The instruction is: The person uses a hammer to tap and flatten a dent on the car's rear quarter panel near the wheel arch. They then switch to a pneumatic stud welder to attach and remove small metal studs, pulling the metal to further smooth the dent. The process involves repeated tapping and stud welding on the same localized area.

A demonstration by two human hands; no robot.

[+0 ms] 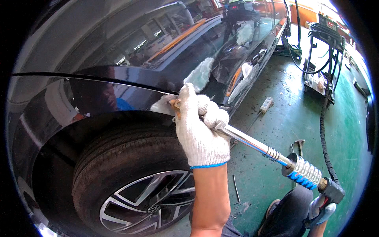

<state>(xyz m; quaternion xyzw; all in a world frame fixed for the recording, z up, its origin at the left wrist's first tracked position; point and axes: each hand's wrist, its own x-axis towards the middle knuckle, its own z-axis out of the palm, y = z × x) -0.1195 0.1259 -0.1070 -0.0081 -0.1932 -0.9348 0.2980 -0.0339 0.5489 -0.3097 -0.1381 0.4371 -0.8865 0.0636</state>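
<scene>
A slide-hammer dent puller (252, 141) slants from the dark car's wheel-arch edge down to the lower right. Its chrome shaft carries a ribbed sliding weight (304, 172). My left hand (203, 126), in a white knit glove with a blue cuff edge, is closed around the shaft's front end. A copper-coloured piece (176, 107) shows beside that thumb; the puller's tip is hidden by the glove. At the lower right my gloved right hand (323, 213) wraps the black pistol grip. Bare, sanded patches (200, 75) mark the car panel (138, 79) beyond my left hand.
Below the arch is the car's tyre (118, 158) with its alloy wheel. A thick black cable (324, 130) runs from the grip to a machine on a cart (327, 37). A power strip (267, 104), a hammer (300, 147) and a thin rod (236, 188) lie on the green floor.
</scene>
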